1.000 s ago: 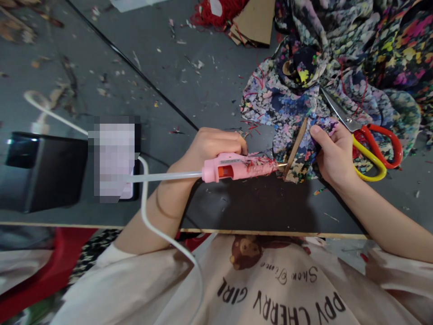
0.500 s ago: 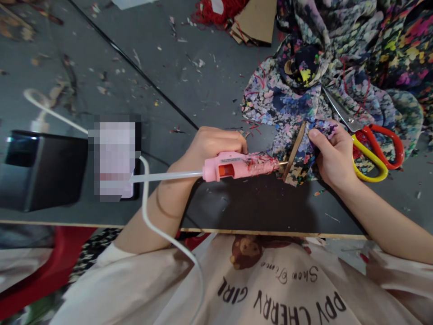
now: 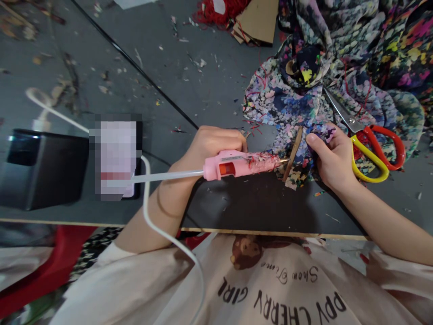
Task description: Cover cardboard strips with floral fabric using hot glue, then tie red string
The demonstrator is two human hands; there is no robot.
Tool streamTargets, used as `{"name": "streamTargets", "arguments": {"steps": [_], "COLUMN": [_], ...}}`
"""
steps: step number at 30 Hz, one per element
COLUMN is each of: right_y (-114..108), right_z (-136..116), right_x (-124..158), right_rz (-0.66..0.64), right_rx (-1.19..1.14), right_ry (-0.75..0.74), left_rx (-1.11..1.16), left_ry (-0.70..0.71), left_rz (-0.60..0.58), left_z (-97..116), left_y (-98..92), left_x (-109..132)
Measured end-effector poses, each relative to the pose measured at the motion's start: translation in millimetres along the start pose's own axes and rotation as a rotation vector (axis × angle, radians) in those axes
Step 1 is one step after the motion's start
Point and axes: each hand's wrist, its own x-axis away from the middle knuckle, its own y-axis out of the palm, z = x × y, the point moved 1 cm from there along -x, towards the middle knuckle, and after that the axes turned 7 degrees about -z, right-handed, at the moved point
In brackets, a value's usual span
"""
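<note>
My left hand [image 3: 211, 144] is closed around a pink glue gun [image 3: 241, 163] that lies level, a clear glue stick sticking out of its back. Its nozzle touches the edge of a thin cardboard piece [image 3: 292, 152] wrapped in floral fabric [image 3: 287, 104]. My right hand [image 3: 329, 155] grips that fabric-covered cardboard, thumb on top, holding it tilted on edge on the dark table [image 3: 257, 203].
Scissors [image 3: 370, 144] with red and yellow handles lie on the fabric right of my right hand. A black box [image 3: 40, 169] stands at the left with a white cord [image 3: 152, 221] running off the table edge. Cardboard pieces [image 3: 257, 22] and red thread lie at the back.
The nozzle has crept slightly up along the cardboard edge, and my right hand has shifted the piece a little. Otherwise nothing moved.
</note>
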Motion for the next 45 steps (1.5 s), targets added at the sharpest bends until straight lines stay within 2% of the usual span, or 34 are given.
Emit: {"name": "streamTargets", "arguments": {"steps": [5,16,22,28,34,45], "right_y": [0,1,1,2,2,0], "right_z": [-1,-4,-4,-4,-4,-2], "right_x": [1,3,3,2,2,1], "right_rz": [-0.018,-0.040,-0.046,-0.041,-0.052,-0.016], "right_rx": [0.010,0.033,0.052,0.057,0.037,0.009], "right_ry": [0.011,0.024,0.005,0.001,0.013,0.008], "left_rx": [-0.016,-0.027,-0.015,-0.020,-0.016,-0.024], "left_ry": [0.040,-0.077,-0.048,-0.104,-0.071,-0.048], "left_rz": [0.018,-0.035,-0.002,-0.021,-0.008,-0.023], "left_z": [2,3,2,9,12,-1], "left_y": [-1.5,-2.9,-2.1,-5.6,-7.5,0.9], "left_x": [-2,-1,-2,-5,-5,1]}}
